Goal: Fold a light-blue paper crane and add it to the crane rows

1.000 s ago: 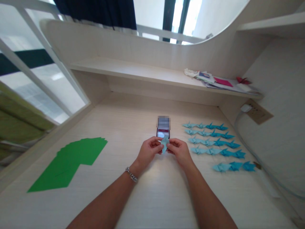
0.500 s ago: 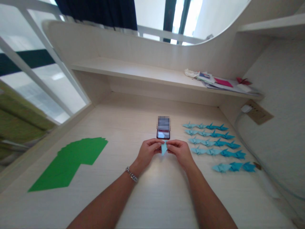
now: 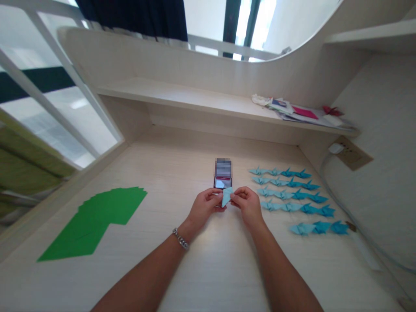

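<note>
While I watch through the head view, a small folded paper (image 3: 227, 196) in pale blue sits pinched between two bare hands, a little above the middle of the desk (image 3: 162, 182). I have the left hand (image 3: 206, 202) closed narrow on its left edge, thumb uppermost and fingers curled. The right hand (image 3: 247, 203) is narrow too, thumb and forefinger meeting at the paper's right edge. A chain bracelet (image 3: 180, 238) circles the left wrist.

Just beyond the fingertips I make out a phone (image 3: 223, 182) lying on the desk; the far part of its screen is blurred into blocks. To the right stand folded blue birds (image 3: 300, 207) in five rows, four birds in each of the far ones and three in the nearest, paler on the left and deeper blue on the right. Well to the left, I see green sheets (image 3: 94, 221) fanned out in an overlapping pile.

Farther out, a shelf (image 3: 182, 96) runs along the back, with papers (image 3: 303, 113) heaped toward its right end. On the right wall, a white plug (image 3: 336, 148) sits in a socket plate (image 3: 352, 154), its cable trailing down.
</note>
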`<state>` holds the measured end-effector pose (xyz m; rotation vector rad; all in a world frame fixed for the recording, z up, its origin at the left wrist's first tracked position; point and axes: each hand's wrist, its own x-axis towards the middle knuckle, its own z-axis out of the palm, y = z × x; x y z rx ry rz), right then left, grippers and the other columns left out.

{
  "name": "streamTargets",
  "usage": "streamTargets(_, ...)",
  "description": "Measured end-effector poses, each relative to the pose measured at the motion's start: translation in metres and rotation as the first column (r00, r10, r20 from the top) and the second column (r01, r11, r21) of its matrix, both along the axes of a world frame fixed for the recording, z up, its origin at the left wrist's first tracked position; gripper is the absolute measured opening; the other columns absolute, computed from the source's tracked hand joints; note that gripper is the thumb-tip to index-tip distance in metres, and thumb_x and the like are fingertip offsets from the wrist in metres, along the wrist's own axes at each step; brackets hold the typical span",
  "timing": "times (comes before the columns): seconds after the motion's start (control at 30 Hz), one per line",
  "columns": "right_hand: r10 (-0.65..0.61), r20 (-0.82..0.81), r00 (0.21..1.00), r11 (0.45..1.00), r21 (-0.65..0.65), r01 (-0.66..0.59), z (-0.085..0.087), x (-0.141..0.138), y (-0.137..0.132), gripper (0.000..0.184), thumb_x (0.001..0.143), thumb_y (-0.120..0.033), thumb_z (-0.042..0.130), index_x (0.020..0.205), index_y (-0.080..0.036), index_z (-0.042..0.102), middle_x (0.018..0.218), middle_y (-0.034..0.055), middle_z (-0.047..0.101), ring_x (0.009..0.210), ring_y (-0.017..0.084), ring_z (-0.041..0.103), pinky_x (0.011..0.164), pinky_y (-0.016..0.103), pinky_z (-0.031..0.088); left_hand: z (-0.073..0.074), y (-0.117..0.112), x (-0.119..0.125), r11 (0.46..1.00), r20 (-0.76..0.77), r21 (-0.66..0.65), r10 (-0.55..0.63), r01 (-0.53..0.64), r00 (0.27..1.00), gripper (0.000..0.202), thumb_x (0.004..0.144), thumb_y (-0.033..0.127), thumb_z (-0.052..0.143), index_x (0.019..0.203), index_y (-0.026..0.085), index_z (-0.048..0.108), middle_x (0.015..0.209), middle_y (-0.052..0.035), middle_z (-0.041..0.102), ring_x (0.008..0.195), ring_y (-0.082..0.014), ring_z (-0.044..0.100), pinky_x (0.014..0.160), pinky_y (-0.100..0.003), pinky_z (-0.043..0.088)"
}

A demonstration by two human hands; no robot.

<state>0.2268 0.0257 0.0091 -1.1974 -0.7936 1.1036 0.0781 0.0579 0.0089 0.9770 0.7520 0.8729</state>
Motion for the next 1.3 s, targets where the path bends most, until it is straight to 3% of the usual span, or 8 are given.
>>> streamTargets(0.13, -0.061, -0.014, 0.998, 0.998, 0.026, 0.061, -0.0011, 0.0021, 0.0008, 0.027, 0.06, -0.031, 0.076, 0.071, -0.017, 0.057, 0.062, -0.0012, 0.063, 0.056, 0.013, 0.06, 0.056, 0.026, 0.051, 0.0001, -0.0035, 0.0004, 0.988, 0.061, -0.064, -0.135, 0.139, 0.989, 0.036, 0.073, 0.038, 0.067, 0.096, 0.01, 0.064, 0.077, -0.0121, 0.068, 0.063, -0.017, 0.065, 0.062, -0.031, 0.053)
streamTargets(0.33, -0.1, -0.005, 0.995, 0.994, 0.046, 0.1, -0.0032, 0.0023, 0.0017, 0.028, 0.06, -0.032, 0.076, 0.072, -0.017, 0.057, 0.062, -0.0006, 0.063, 0.057, 0.013, 0.061, 0.056, 0.026, 0.051, -0.0007, -0.0024, -0.0009, 0.991, 0.04, -0.053, -0.124, 0.126, 0.991, 0.035, 0.073, 0.03, 0.068, 0.101, 0.01, 0.065, 0.077, -0.0114, 0.068, 0.062, -0.016, 0.065, 0.06, -0.029, 0.052)
streamTargets(0.53, -0.121, 0.075, 0.99, 0.991, 0.071, 0.116, -0.0041, -0.0005, 0.0015, 0.027, 0.061, -0.033, 0.075, 0.072, -0.016, 0.057, 0.061, -0.0002, 0.063, 0.056, 0.014, 0.06, 0.056, 0.028, 0.051, -0.0013, -0.0028, 0.0017, 0.997, -0.019, -0.021, -0.073, 0.073, 0.997, 0.033, 0.072, 0.038, 0.069, 0.09, 0.01, 0.066, 0.073, -0.0103, 0.068, 0.06, -0.0148, 0.063, 0.059, -0.027, 0.051)
streamTargets(0.7, 0.016, 0.078, 0.997, 1.0, 0.006, -0.017, -0.0015, -0.0005, 0.001, 0.039, 0.059, -0.035, 0.076, 0.09, -0.017, 0.061, 0.059, -0.0023, 0.062, 0.054, 0.014, 0.059, 0.054, 0.027, 0.049, -0.0041, -0.0011, 0.0016, 0.994, -0.152, 0.086, -0.047, 0.06, 0.987, 0.029, 0.068, 0.037, 0.071, 0.076, 0.01, 0.065, 0.062, -0.0069, 0.066, 0.051, -0.0133, 0.059, 0.053, -0.026, 0.049)
streamTargets(0.8, 0.107, 0.206, 0.973, 0.994, 0.002, -0.11, -0.0019, 0.0001, 0.0009, 0.029, 0.064, -0.039, 0.072, 0.081, -0.015, 0.066, 0.059, -0.0009, 0.061, 0.052, 0.013, 0.055, 0.051, 0.025, 0.045, -0.0039, -0.003, 0.0027, 0.982, -0.201, 0.166, -0.06, 0.094, 0.978, 0.028, 0.071, 0.039, 0.068, 0.074, 0.011, 0.064, 0.061, -0.0053, 0.064, 0.051, -0.0132, 0.058, 0.051, -0.025, 0.047)
streamTargets(0.9, 0.088, 0.288, 0.954, 0.995, 0.028, -0.101, -0.0037, 0.0, 0.0006, 0.024, 0.068, -0.039, 0.068, 0.068, -0.015, 0.067, 0.059, 0.0005, 0.062, 0.052, 0.012, 0.052, 0.052, 0.024, 0.043, -0.0032, -0.006, 0.0042, 0.967, -0.211, 0.239, -0.032, 0.083, 0.977, 0.028, 0.075, 0.041, 0.063, 0.074, 0.012, 0.064, 0.063, -0.0052, 0.064, 0.053, -0.0129, 0.057, 0.053, -0.025, 0.046)
streamTargets(1.07, 0.108, 0.256, 0.961, 0.994, -0.024, -0.105, -0.0044, -0.0003, 0.0001, 0.024, 0.066, -0.039, 0.069, 0.074, -0.016, 0.067, 0.06, 0.0003, 0.062, 0.052, 0.012, 0.052, 0.05, 0.024, 0.042, -0.0022, -0.0075, 0.0015, 0.925, -0.333, 0.364, 0.025, 0.105, 0.942, 0.027, 0.079, 0.038, 0.057, 0.07, 0.014, 0.064, 0.06, -0.0039, 0.062, 0.051, -0.0128, 0.054, 0.051, -0.024, 0.041)
streamTargets(1.3, 0.0, 0.259, 0.966, 1.0, 0.006, -0.002, -0.003, -0.0032, 0.001, 0.021, 0.068, -0.036, 0.067, 0.071, -0.016, 0.068, 0.059, 0.0, 0.061, 0.053, 0.013, 0.052, 0.053, 0.026, 0.045, 0.0017, -0.0077, -0.0001, 0.861, -0.425, 0.496, 0.125, 0.115, 0.896, 0.022, 0.08, 0.033, 0.054, 0.07, 0.017, 0.066, 0.062, -0.0027, 0.062, 0.056, -0.0139, 0.054, 0.054, -0.024, 0.039)
